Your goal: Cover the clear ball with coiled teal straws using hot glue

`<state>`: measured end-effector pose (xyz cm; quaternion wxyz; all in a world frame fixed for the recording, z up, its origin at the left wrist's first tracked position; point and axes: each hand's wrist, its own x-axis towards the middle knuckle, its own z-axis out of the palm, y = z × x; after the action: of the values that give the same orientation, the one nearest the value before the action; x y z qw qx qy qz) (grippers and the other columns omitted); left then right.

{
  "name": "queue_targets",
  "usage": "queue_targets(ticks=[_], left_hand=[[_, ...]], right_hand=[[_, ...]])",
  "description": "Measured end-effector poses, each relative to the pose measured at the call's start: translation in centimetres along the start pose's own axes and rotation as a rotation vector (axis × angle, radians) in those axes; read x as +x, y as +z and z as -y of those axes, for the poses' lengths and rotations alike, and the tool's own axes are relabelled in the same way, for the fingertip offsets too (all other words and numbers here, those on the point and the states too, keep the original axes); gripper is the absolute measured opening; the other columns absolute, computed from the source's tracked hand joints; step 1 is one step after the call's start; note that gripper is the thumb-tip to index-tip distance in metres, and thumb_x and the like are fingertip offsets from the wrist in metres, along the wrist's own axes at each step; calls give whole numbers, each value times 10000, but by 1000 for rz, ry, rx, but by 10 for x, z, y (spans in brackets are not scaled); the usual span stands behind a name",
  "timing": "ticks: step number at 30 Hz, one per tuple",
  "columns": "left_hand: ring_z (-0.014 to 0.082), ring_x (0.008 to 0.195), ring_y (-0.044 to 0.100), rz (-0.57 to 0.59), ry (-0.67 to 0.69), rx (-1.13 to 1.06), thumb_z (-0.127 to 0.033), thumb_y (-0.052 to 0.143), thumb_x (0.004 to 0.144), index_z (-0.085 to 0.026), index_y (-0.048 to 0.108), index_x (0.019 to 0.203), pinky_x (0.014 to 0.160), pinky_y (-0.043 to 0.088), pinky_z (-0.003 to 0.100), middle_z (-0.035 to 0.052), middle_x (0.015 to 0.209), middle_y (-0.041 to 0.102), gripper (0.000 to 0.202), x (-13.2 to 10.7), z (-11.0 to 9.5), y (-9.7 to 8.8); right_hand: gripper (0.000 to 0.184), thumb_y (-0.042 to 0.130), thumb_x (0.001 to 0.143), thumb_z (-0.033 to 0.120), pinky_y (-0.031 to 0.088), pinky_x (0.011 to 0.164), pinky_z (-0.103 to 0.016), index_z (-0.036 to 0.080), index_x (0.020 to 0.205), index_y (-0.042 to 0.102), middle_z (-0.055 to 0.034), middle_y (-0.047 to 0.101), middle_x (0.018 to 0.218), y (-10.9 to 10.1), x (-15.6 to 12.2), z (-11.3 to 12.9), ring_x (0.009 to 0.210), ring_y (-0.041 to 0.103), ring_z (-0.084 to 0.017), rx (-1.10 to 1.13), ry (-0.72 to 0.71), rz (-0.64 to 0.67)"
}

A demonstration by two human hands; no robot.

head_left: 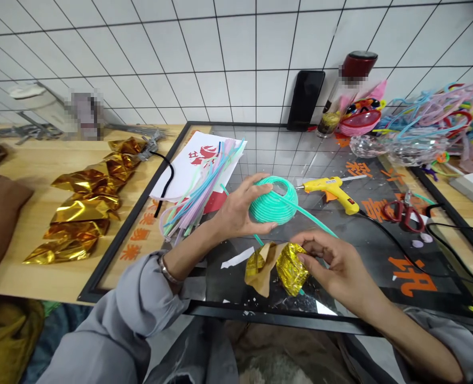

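My left hand [242, 208] is wrapped round a mint-green coil of glossy, tube-like cord [274, 213], thumb below and fingers along its top edge. From the coil a loose length of the same cord [316, 220] runs down to the right, past my right hand. With thumb and fingertips, my right hand [332, 261] pinches a crinkled piece of gold foil [291, 269] near the front edge of the dark glossy board. Beside that foil, on its left, lies a folded gold and tan piece [262, 266].
A yellow glue gun [332, 192] lies right of the coil, its black cable trailing right past red-handled scissors [407, 210]. Pastel strips [200, 197] rest on white paper. Crumpled gold foil [88, 197] lies left, near another person's hand [4, 192]. A phone [306, 100] leans against the tiles.
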<state>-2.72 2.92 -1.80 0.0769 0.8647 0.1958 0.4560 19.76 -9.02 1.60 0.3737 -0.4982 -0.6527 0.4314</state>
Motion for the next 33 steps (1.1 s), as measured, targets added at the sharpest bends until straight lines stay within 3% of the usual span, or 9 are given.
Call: queue_targets(ticks=[2, 5, 8, 14, 19, 22, 25, 29, 33], left_hand=[[349, 1326, 550, 7, -7, 0, -412, 847, 742, -256, 413, 1394, 1013, 526, 552, 186, 1391, 543, 798, 0, 0, 0], [347, 1318, 554, 15, -16, -16, -413, 840, 752, -263, 403, 1396, 1026, 516, 559, 188, 1399, 532, 792, 0, 0, -1], [352, 1320, 551, 27, -33, -28, -398, 839, 752, -266, 404, 1392, 1038, 508, 563, 190, 1409, 515, 785, 1, -1, -1], [360, 1325, 550, 34, -29, -8, -392, 842, 747, -267, 395, 1394, 1037, 505, 563, 192, 1400, 516, 797, 1, -2, -2], [353, 1311, 563, 26, -14, -13, -411, 829, 757, -261, 399, 1390, 1018, 515, 547, 198, 1395, 529, 780, 1, -1, -2], [357, 1317, 557, 31, -24, -4, -413, 836, 753, -259, 400, 1387, 1022, 513, 554, 198, 1400, 525, 785, 1, -1, -2], [362, 1328, 547, 41, -30, 0, -401, 836, 755, -261, 395, 1386, 1022, 514, 563, 196, 1404, 521, 784, 1, -2, -3], [367, 1348, 529, 59, -36, 5, -383, 838, 753, -275, 385, 1391, 1029, 506, 576, 189, 1411, 524, 790, 1, -4, -4], [364, 1334, 538, 51, -28, 3, -376, 840, 747, -266, 390, 1391, 1029, 503, 573, 192, 1401, 532, 793, 2, -3, -4]], right_hand=[[288, 629, 840, 207, 522, 608, -240, 161, 1114, 706, -28, 683, 815, -2, -3, 2, 666, 629, -127, -65, -7, -9], [194, 588, 877, 163, 481, 549, -207, 176, 1006, 732, -5, 630, 746, -3, -4, 9, 629, 595, -108, -174, -95, 59], [244, 505, 930, 92, 470, 573, -202, 192, 882, 722, -14, 633, 768, -4, -8, 23, 667, 610, -101, -356, -300, 111], [326, 406, 1004, 109, 495, 619, -246, 221, 970, 710, -65, 726, 1009, -5, -23, 41, 730, 648, -127, -680, -657, 3], [269, 485, 986, 162, 386, 533, -293, 273, 907, 717, -6, 569, 649, -13, -28, 37, 559, 502, -140, -735, -611, -65], [307, 463, 924, 36, 401, 517, -287, 234, 994, 686, -1, 610, 677, -17, -29, 34, 559, 553, -140, -728, -587, 25], [292, 412, 953, 71, 498, 562, -257, 206, 1043, 655, -19, 696, 773, -17, -33, 32, 617, 652, -141, -602, -399, 88], [95, 585, 957, 267, 562, 633, -240, 213, 958, 664, -33, 741, 855, -7, -38, 22, 711, 708, -154, -375, -176, -31], [127, 664, 889, 246, 537, 576, -212, 206, 775, 628, 5, 643, 699, 6, -36, 10, 627, 650, -132, -172, -79, -143]])
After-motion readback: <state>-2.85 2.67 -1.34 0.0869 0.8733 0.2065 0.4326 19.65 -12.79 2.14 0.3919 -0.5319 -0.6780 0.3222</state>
